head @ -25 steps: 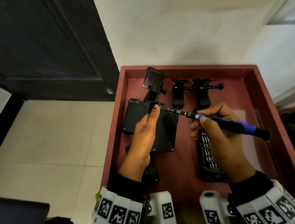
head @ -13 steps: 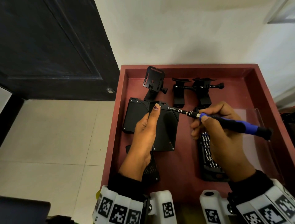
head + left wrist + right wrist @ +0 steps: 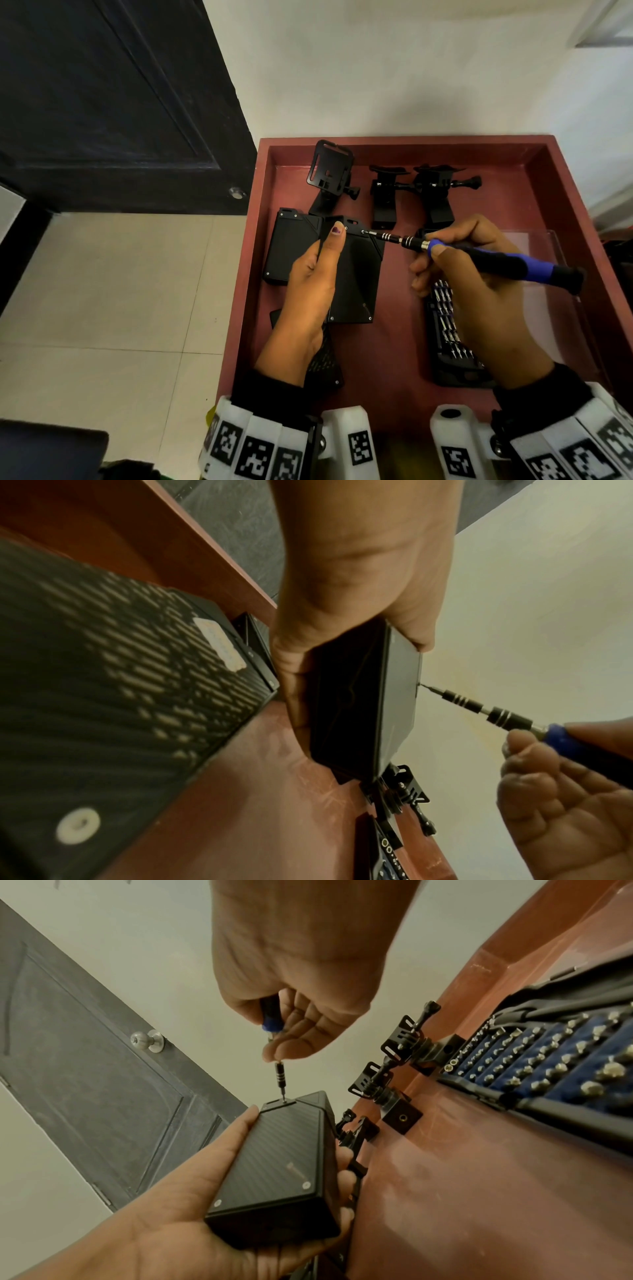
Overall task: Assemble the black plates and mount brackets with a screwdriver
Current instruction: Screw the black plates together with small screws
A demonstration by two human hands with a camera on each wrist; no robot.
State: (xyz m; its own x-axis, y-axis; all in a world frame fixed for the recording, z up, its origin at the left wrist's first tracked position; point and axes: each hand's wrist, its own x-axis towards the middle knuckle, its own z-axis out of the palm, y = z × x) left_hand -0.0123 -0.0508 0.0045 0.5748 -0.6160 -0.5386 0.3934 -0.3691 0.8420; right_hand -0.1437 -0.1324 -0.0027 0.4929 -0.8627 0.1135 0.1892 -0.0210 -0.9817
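My left hand grips a black plate box tilted above the red tray, thumb on its top face and fingers underneath. My right hand holds the blue and black screwdriver like a pen. Its tip sits in a screw at the box's far top edge; the right wrist view shows the screwdriver standing on the box. A second black plate box lies in the tray just left. Three black mount brackets stand at the tray's far end.
An open bit-set case lies under my right hand, beside a clear lid. Another perforated black plate lies under my left wrist. Raised tray walls surround everything. A dark door and tiled floor are to the left.
The screwdriver tip has shifted slightly left and away along the box's top edge onto the screw. Both hands otherwise keep their grip and place.
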